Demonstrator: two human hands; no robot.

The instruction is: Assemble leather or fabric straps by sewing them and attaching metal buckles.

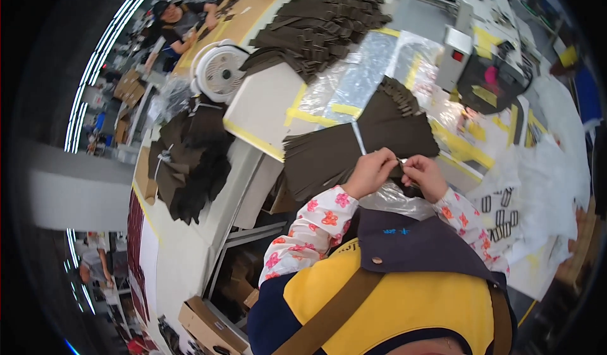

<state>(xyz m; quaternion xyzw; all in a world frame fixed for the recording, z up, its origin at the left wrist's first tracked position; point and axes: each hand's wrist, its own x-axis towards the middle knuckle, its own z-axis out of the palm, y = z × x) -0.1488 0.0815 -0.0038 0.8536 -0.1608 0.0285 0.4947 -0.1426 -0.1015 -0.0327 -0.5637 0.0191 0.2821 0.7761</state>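
Close together in front of my chest, my left hand (372,173) and my right hand (426,177) are both closed in a pinch. Their fingertips meet around a small dark piece, too small and covered to name. Just beyond them lies a bundle of dark brown fabric strips (322,156), fanned at both ends and cinched by a white tie (358,137). My left hand overlaps the bundle's near edge. Below my fingers are some dark material and crumpled clear plastic (395,202).
A large pile of dark straps (316,29) lies beyond. Left are another tied dark bundle (193,159) and a white fan (220,72). Right are a grey machine (454,55) and black rectangular buckles (502,222) on white plastic. A co-worker (180,29) sits far left; an open carton (208,323) stands below.
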